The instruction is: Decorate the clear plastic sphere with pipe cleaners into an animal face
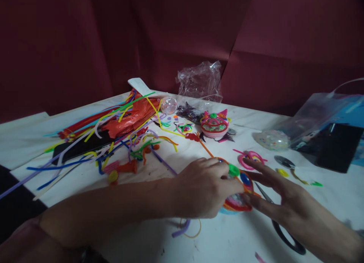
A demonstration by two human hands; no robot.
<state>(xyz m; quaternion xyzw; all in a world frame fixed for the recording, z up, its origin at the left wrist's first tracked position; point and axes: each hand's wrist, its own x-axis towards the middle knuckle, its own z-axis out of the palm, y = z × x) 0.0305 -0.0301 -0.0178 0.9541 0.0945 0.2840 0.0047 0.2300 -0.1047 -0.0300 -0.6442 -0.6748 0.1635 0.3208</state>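
Observation:
In front of me is a round craft figure [235, 202] with orange and red pipe cleaner edging, a green pom-pom and a blue oval eye. My left hand [203, 189] is curled over its left side, fingers closed; the fingertips are partly hidden. My right hand [287, 198] reaches round the right side, thumb against the rim and long fingers stretched behind the blue eye. An orange pipe cleaner [205, 144] sticks out beyond my left hand. Scissors [284, 232] with black handles lie partly under my right hand. A coiled pink pipe cleaner [252, 159] is just past my fingers.
A pink cat-like craft figure [214, 126] stands farther back. Loose pipe cleaners and a red plastic bag [122, 122] cover a dark phone-like slab at left. A clear ball [168, 105], crumpled clear bag [199, 81], clear dome [271, 140] and black phone [339, 147] lie around.

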